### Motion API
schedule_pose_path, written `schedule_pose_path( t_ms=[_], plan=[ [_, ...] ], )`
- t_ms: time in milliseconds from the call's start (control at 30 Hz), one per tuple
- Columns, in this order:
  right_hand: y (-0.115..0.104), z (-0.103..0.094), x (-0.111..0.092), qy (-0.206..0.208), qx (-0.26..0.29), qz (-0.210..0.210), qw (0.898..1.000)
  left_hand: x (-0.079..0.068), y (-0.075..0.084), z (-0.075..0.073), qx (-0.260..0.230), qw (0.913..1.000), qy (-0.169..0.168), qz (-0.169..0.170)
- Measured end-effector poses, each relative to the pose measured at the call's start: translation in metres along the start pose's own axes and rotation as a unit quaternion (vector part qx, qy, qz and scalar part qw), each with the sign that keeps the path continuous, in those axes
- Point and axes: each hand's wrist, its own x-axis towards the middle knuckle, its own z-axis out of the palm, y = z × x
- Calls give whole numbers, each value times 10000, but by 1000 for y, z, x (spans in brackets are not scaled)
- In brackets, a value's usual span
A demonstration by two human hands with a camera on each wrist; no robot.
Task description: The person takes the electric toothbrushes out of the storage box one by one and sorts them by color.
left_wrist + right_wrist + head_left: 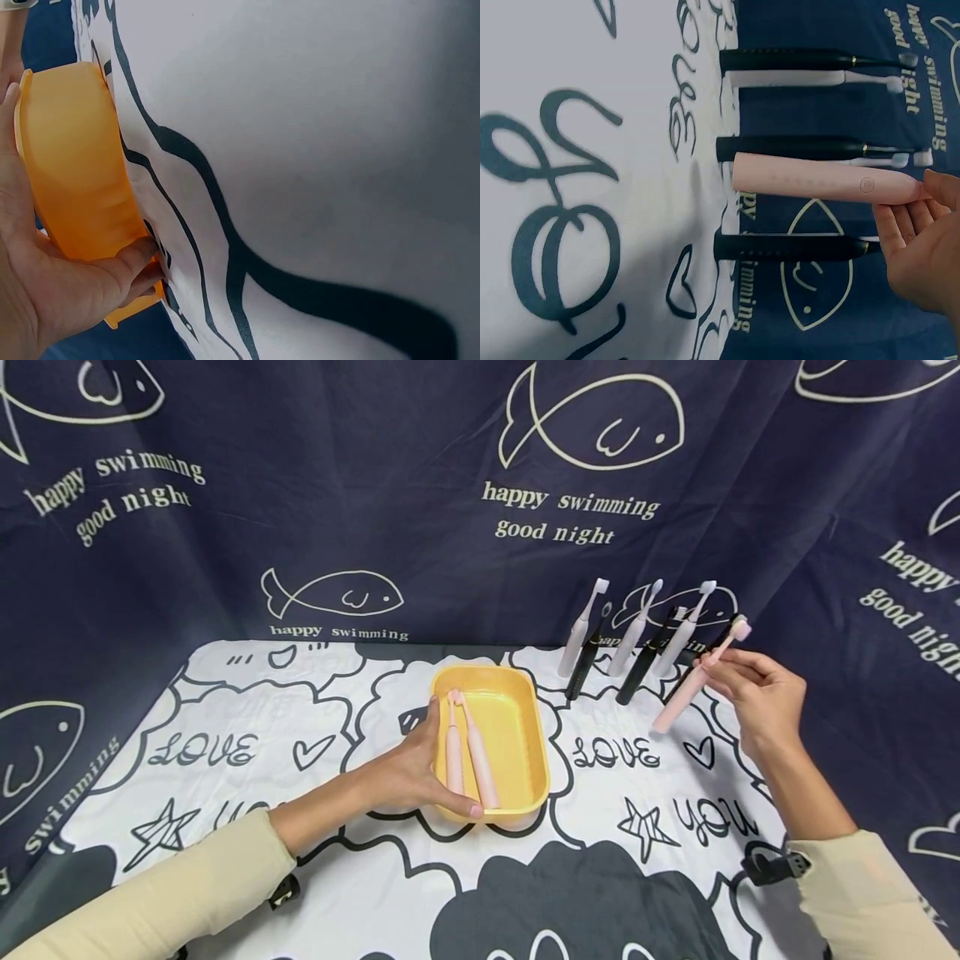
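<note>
My left hand point(408, 772) grips the left side and near corner of a yellow plastic tub point(517, 735), its thumb along the near rim. The left wrist view shows the fingers against the tub's outer wall point(75, 150). Two pink electric toothbrushes point(482, 764) lie side by side in the tub, heads at the far end. At the right, my right hand point(765, 697) pinches another pink electric toothbrush point(681, 700) by its neck. It tilts with its head up and its handle end close over the cloth; the right wrist view shows its button side point(810, 176).
Behind the held toothbrush stand three white electric toothbrushes point(628, 645) at the back and three black ones point(637, 675) in front, all upright. A white cloth with black drawings point(247, 777) covers the table. A dark blue fish-print curtain point(420, 510) hangs behind.
</note>
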Motion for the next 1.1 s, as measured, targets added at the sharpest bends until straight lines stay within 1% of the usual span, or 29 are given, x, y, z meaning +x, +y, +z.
schedule_pose_path(
  t_ms=[300,433,633,867,1100],
  plan=[
    [6,-14,7,469,-350,187,9981,0,-1,0,-8,10000,-11,42],
    [8,-17,9,599,-304,248,9974,0,-1,-1,-40,10000,-32,31],
    [10,-22,12,793,-290,137,9963,1,-2,-1,-63,9999,-33,81],
    [11,-30,12,915,-198,196,9954,1,-2,-1,-104,9999,-60,54],
    [11,-33,11,922,-73,233,9954,0,1,-1,31,9999,-83,-142]
  ],
)
